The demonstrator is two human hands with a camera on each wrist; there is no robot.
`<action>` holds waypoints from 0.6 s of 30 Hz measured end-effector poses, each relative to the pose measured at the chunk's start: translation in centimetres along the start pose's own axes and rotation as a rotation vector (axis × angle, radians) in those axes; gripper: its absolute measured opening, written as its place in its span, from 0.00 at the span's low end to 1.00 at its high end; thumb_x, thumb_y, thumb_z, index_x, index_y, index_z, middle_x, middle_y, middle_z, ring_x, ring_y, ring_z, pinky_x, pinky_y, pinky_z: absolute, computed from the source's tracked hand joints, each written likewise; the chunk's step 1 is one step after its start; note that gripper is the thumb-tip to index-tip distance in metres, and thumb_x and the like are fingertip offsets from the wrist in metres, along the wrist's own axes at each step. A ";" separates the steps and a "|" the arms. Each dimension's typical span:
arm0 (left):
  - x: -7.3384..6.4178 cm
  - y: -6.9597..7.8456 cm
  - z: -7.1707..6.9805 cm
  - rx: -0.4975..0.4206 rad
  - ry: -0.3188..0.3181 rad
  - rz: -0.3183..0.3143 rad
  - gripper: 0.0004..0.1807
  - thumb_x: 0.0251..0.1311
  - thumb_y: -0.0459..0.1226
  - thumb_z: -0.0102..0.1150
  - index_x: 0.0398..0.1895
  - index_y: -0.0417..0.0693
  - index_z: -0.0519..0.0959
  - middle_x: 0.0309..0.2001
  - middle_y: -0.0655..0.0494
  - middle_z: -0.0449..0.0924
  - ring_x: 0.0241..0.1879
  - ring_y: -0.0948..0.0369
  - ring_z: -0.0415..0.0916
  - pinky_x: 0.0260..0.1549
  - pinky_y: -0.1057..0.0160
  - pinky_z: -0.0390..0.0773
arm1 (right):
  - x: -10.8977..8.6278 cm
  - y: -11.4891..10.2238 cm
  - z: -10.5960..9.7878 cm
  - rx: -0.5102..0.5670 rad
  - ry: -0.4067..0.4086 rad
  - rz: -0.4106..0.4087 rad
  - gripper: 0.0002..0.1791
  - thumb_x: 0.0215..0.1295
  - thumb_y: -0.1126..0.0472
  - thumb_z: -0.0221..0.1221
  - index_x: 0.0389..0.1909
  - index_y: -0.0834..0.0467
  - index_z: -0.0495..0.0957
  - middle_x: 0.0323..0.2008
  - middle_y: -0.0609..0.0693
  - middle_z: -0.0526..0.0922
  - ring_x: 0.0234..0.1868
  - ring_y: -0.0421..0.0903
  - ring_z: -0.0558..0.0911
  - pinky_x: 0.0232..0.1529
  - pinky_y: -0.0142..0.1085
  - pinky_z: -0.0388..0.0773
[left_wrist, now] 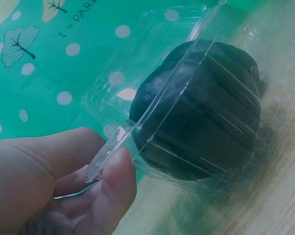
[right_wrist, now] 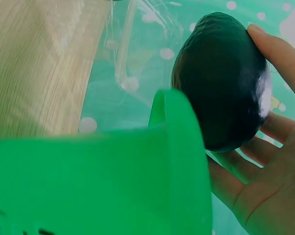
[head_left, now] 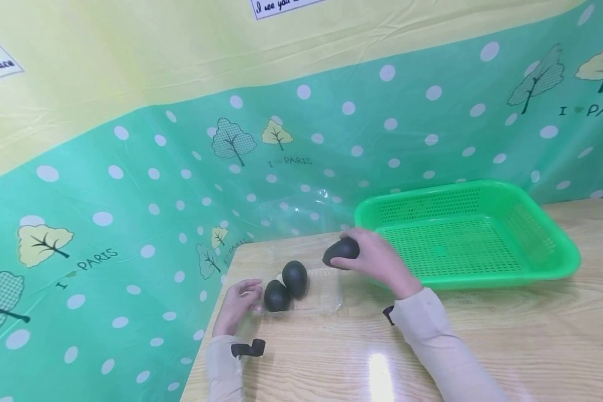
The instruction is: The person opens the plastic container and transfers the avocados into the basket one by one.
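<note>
My right hand (head_left: 377, 258) grips a dark avocado (head_left: 340, 252), raised beside the left end of the green basket (head_left: 565, 254). In the right wrist view the held avocado (right_wrist: 220, 81) shows bumpy skin, with thumb and fingers around it near the basket rim (right_wrist: 184, 127). Two more avocados, one in front (head_left: 277, 296) and one behind (head_left: 295, 279), lie side by side in a clear plastic clamshell box (head_left: 330, 298). My left hand (head_left: 238, 307) pinches the box's left edge (left_wrist: 105, 154) between thumb and fingers. The box's clear lid (head_left: 301, 215) stands raised at the back.
The perforated basket stands on the wooden table (head_left: 326, 357), right of the box. Behind the table hangs a green and yellow patterned sheet (head_left: 181, 167), which also runs along the left side.
</note>
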State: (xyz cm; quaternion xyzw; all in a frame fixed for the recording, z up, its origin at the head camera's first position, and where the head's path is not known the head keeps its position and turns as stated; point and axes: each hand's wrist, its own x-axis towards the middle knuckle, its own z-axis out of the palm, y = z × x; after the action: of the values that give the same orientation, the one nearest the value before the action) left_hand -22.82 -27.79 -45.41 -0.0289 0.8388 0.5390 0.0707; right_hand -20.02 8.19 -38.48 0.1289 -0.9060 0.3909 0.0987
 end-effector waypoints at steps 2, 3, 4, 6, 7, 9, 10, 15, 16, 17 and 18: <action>0.1 -0.2 0.0 -0.001 0.006 0.006 0.23 0.63 0.31 0.58 0.62 0.34 0.74 0.53 0.40 0.78 0.42 0.59 0.78 0.35 0.65 0.84 | 0.0 0.3 -0.2 0.013 0.008 0.012 0.37 0.54 0.41 0.70 0.60 0.58 0.77 0.58 0.53 0.80 0.49 0.50 0.80 0.45 0.44 0.79; 0.1 -0.3 0.0 -0.002 0.008 0.010 0.23 0.63 0.31 0.58 0.61 0.34 0.74 0.53 0.40 0.78 0.42 0.58 0.78 0.34 0.65 0.84 | 0.0 0.5 -0.4 0.015 0.012 0.015 0.36 0.54 0.41 0.70 0.60 0.58 0.77 0.55 0.52 0.82 0.47 0.50 0.81 0.44 0.43 0.79; 0.1 -0.4 0.0 -0.001 0.010 0.015 0.23 0.63 0.31 0.58 0.61 0.34 0.75 0.53 0.40 0.78 0.43 0.58 0.78 0.34 0.65 0.84 | 0.0 0.7 -0.5 0.015 0.015 0.017 0.35 0.54 0.41 0.70 0.58 0.58 0.78 0.53 0.52 0.82 0.46 0.49 0.81 0.42 0.43 0.79; 0.1 -0.5 0.0 -0.004 0.012 0.020 0.23 0.62 0.31 0.58 0.61 0.35 0.75 0.52 0.40 0.78 0.42 0.57 0.78 0.34 0.64 0.84 | 0.1 0.9 -0.8 0.016 0.018 0.022 0.34 0.54 0.42 0.71 0.56 0.58 0.78 0.48 0.52 0.83 0.42 0.48 0.80 0.39 0.42 0.79; 0.1 -0.6 0.0 -0.001 0.013 0.021 0.22 0.62 0.31 0.58 0.61 0.35 0.75 0.52 0.40 0.78 0.42 0.57 0.79 0.34 0.64 0.84 | 0.1 1.1 -0.9 0.012 0.018 0.024 0.34 0.54 0.42 0.71 0.56 0.58 0.78 0.48 0.52 0.83 0.42 0.49 0.80 0.39 0.42 0.79; 0.1 -0.7 -0.1 0.007 0.014 0.023 0.22 0.62 0.32 0.58 0.60 0.35 0.75 0.52 0.39 0.78 0.42 0.57 0.79 0.35 0.64 0.84 | 0.1 1.3 -1.1 0.001 0.019 0.024 0.34 0.54 0.41 0.70 0.56 0.59 0.78 0.48 0.53 0.83 0.43 0.49 0.80 0.40 0.43 0.79; 0.1 -0.7 -0.1 0.011 0.016 0.022 0.22 0.62 0.32 0.58 0.60 0.35 0.76 0.52 0.39 0.78 0.42 0.57 0.79 0.35 0.64 0.84 | 0.1 1.4 -1.2 -0.001 0.018 0.028 0.35 0.54 0.41 0.70 0.56 0.59 0.78 0.48 0.53 0.82 0.43 0.50 0.80 0.40 0.43 0.80; 0.2 -0.5 -0.1 0.030 0.014 0.029 0.22 0.62 0.32 0.59 0.60 0.35 0.76 0.52 0.38 0.79 0.43 0.53 0.81 0.36 0.64 0.83 | 0.0 2.2 -1.6 -0.003 0.029 0.035 0.37 0.54 0.40 0.70 0.58 0.60 0.77 0.52 0.56 0.82 0.46 0.52 0.80 0.43 0.46 0.80; 0.2 -0.5 -0.1 0.029 0.014 0.028 0.22 0.62 0.32 0.59 0.60 0.35 0.76 0.52 0.38 0.79 0.43 0.53 0.81 0.35 0.65 0.83 | 0.0 2.3 -1.6 -0.005 0.032 0.037 0.37 0.54 0.39 0.69 0.58 0.60 0.77 0.52 0.56 0.82 0.46 0.53 0.80 0.43 0.46 0.79; 0.2 -0.4 -0.1 0.031 0.012 0.028 0.22 0.62 0.32 0.59 0.60 0.35 0.76 0.52 0.38 0.79 0.43 0.52 0.81 0.35 0.65 0.83 | 0.1 2.5 -1.7 -0.007 0.034 0.039 0.37 0.54 0.39 0.69 0.58 0.60 0.77 0.52 0.56 0.82 0.47 0.53 0.80 0.43 0.46 0.79; 0.1 -0.4 -0.1 0.032 0.012 0.028 0.23 0.62 0.32 0.59 0.60 0.34 0.75 0.52 0.38 0.79 0.44 0.52 0.81 0.35 0.65 0.83 | 0.1 2.7 -1.8 -0.009 0.035 0.039 0.37 0.55 0.39 0.69 0.58 0.60 0.77 0.53 0.56 0.81 0.47 0.53 0.80 0.43 0.47 0.79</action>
State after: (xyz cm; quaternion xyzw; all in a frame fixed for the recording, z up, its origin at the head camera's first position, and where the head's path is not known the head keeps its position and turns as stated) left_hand -22.91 -28.02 -45.77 -0.0193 0.8480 0.5264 0.0584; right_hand -20.77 11.29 -39.08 0.1039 -0.9082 0.3910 0.1074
